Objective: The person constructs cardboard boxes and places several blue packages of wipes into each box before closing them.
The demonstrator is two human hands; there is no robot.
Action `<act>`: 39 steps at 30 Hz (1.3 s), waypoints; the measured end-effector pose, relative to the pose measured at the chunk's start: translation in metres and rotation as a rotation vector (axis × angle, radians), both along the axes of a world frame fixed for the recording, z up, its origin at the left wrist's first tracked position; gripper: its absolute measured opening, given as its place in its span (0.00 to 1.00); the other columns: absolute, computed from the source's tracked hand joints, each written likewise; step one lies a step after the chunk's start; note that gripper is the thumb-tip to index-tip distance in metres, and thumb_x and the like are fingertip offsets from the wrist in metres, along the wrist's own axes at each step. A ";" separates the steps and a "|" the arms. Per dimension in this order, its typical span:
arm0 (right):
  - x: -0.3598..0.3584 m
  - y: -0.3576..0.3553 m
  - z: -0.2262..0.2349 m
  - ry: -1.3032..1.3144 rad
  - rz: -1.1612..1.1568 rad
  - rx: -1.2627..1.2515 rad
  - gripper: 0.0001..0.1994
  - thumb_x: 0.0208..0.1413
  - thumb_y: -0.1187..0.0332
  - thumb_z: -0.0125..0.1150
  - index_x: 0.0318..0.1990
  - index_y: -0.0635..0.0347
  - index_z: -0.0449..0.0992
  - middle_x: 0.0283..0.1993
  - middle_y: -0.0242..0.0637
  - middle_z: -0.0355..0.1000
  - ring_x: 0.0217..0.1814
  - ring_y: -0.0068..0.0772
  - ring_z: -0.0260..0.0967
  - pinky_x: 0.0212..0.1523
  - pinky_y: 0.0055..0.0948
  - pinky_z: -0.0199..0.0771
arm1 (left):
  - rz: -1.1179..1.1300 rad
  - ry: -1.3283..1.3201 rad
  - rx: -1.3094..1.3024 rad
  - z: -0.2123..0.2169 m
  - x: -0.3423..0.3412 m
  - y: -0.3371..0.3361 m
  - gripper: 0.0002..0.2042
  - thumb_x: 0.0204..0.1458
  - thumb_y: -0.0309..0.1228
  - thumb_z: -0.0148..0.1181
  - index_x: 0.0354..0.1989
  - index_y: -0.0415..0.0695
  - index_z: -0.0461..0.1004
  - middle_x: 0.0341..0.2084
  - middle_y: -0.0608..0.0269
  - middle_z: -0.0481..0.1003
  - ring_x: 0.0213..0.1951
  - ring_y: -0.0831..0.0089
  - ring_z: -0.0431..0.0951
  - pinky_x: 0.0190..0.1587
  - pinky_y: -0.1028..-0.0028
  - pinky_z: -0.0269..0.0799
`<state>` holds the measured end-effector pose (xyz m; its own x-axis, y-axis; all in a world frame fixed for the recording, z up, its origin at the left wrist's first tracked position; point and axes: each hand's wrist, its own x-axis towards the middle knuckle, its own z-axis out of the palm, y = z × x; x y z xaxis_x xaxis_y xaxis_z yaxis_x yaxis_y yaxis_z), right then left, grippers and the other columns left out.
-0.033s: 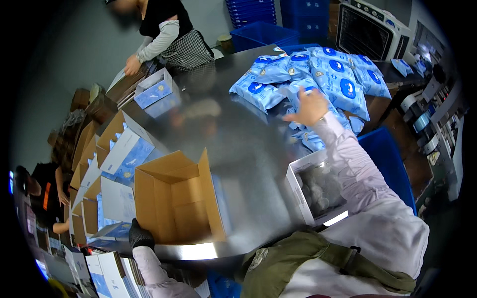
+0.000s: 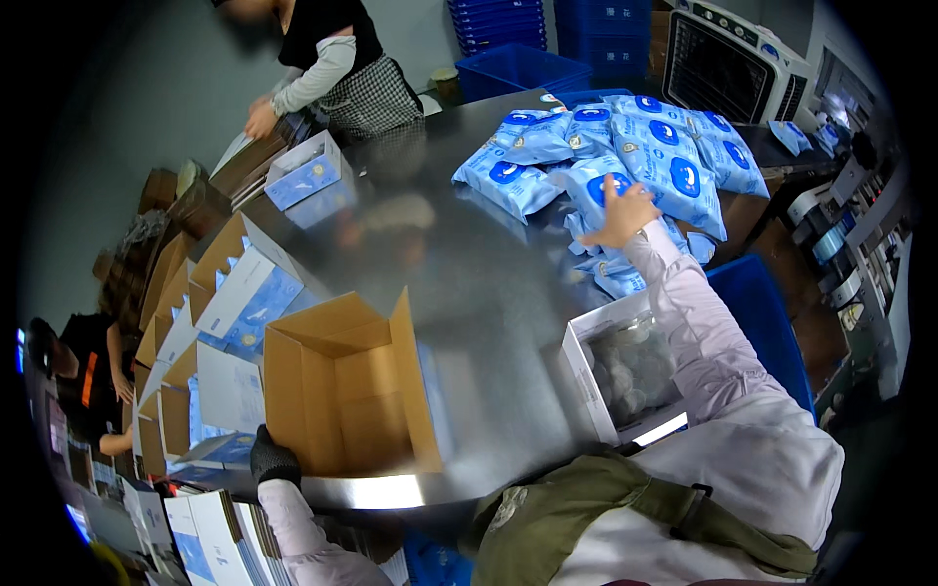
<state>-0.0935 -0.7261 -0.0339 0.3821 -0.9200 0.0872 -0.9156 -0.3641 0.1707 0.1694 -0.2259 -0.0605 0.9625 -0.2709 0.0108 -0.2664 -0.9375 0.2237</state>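
My right hand (image 2: 625,216), bare, reaches to a pile of light blue soft packets (image 2: 650,137). Its fingers are spread over the near packet (image 2: 589,186), touching or just above it; I cannot tell which. At the near left, an open brown cardboard box (image 2: 366,396) stands with flaps up and nothing visible inside. My left hand (image 2: 274,461), in a dark glove, holds that box at its lower left corner; the fingers are partly hidden. Below my right forearm sits a white box (image 2: 596,386) of round, clear-wrapped items (image 2: 625,366).
Several opened boxes (image 2: 230,381) with blue packets line the left edge. A small white-and-blue box (image 2: 311,174) stands farther back. Flat cartons (image 2: 220,537) are stacked near left. A blue bin (image 2: 767,313) is at right. Co-workers (image 2: 332,73) (image 2: 93,381) work behind and at left.
My right hand has shifted slightly right and nearer, showing more of the packet beneath it. My left hand and the brown box stay almost in place.
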 end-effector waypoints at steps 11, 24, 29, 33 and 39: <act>0.051 0.091 0.049 -1.480 0.996 1.138 0.53 0.18 0.76 0.66 0.64 0.52 0.49 0.57 0.46 0.58 0.57 0.41 0.58 0.56 0.29 0.58 | 0.048 -0.025 -0.062 -0.004 -0.055 0.013 0.18 0.46 0.24 0.47 0.49 0.37 0.66 0.42 0.45 0.72 0.46 0.55 0.71 0.48 0.66 0.65; 0.237 0.311 -0.115 0.424 0.934 1.484 0.40 0.25 0.80 0.60 0.57 0.63 0.59 0.49 0.46 0.65 0.49 0.41 0.64 0.43 0.35 0.67 | 0.071 -0.197 -0.033 0.012 -0.018 0.049 0.18 0.49 0.24 0.48 0.50 0.37 0.65 0.45 0.47 0.70 0.49 0.59 0.69 0.51 0.67 0.62; 0.202 0.319 -0.055 -0.183 1.518 1.270 0.44 0.32 0.63 0.68 0.60 0.68 0.52 0.56 0.53 0.61 0.58 0.39 0.60 0.54 0.27 0.62 | 0.071 -0.208 -0.029 0.009 0.006 0.064 0.18 0.50 0.24 0.48 0.51 0.36 0.64 0.47 0.48 0.69 0.50 0.60 0.69 0.53 0.67 0.61; 0.146 0.188 0.025 -0.786 1.583 0.750 0.28 0.34 0.73 0.61 0.50 0.59 0.67 0.43 0.44 0.71 0.44 0.41 0.69 0.45 0.33 0.69 | 0.146 -0.238 -0.008 0.022 0.011 0.090 0.18 0.51 0.24 0.48 0.52 0.36 0.64 0.48 0.48 0.69 0.51 0.62 0.68 0.53 0.68 0.60; -0.013 -0.122 -0.079 0.074 0.758 0.008 0.27 0.32 0.75 0.60 0.48 0.54 0.69 0.46 0.46 0.69 0.49 0.48 0.65 0.48 0.38 0.66 | -0.106 -0.473 -0.458 0.052 -0.041 0.001 0.17 0.51 0.22 0.50 0.51 0.37 0.65 0.48 0.51 0.69 0.51 0.64 0.68 0.53 0.68 0.62</act>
<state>-0.1067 -0.8482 -0.1133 0.9141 -0.4043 0.0312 -0.4010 -0.8900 0.2168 0.1283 -0.2252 -0.0088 0.7940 -0.2312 0.5622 -0.5193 -0.7387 0.4296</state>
